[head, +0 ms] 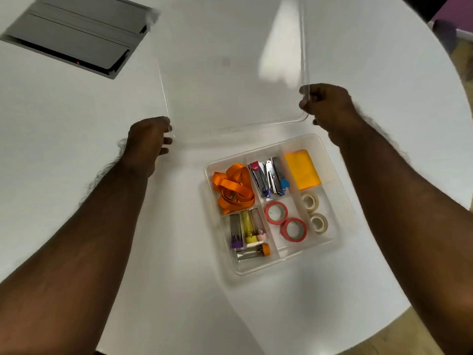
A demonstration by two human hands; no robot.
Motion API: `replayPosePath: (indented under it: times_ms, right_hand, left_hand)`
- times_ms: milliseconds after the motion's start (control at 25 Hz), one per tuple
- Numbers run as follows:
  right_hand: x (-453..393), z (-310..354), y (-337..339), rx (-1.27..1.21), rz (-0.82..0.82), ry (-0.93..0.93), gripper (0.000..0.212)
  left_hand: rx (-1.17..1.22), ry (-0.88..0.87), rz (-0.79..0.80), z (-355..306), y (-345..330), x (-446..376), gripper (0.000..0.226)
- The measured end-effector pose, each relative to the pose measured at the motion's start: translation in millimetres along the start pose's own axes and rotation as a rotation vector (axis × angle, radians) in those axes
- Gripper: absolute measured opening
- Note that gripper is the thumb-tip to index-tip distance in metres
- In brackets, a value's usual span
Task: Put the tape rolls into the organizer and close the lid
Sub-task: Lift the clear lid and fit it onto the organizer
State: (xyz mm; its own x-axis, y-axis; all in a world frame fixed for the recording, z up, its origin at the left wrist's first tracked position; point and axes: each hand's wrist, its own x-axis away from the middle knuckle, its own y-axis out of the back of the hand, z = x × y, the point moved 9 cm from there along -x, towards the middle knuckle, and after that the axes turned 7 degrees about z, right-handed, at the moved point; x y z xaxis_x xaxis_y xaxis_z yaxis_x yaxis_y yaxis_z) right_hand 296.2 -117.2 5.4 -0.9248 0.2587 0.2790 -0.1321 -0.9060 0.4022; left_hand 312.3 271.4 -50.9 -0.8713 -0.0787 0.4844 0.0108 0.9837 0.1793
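The clear organizer (343, 242) sits open on the white table, lower right of centre. Two red tape rolls (276, 213) (293, 229) lie in its middle front compartment. Two cream tape rolls (309, 201) (319, 222) lie in the right front compartment. A transparent lid (256, 124) is held in the air beyond the organizer, tilted. My left hand (147, 142) grips its left edge. My right hand (327, 106) grips its right edge near the corner.
Other compartments hold an orange lanyard (234, 188), staplers (267, 175), a yellow-orange pad (302, 170) and small tubes (247, 231). A grey recessed panel (74, 34) sits in the table at far left. The table edge curves along the right.
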Motion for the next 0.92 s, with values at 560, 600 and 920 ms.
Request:
replayPosePath:
  times_ms: [560,600,920]
  right_hand:
    - [81,-8,91,-0.142,-0.04,0.244,0.033]
    - [82,-22,86,-0.279,0.028,0.155,0.033]
    - [102,-121,62,-0.163,0.136,-0.28,0.027]
  left_hand:
    - [0.457,0.167,0.422,6,-55,134,0.029]
    - [0.43,0.158,0.421,11,-60,141,0.031]
    - [0.142,0.192,0.172,91,-86,160,0.038]
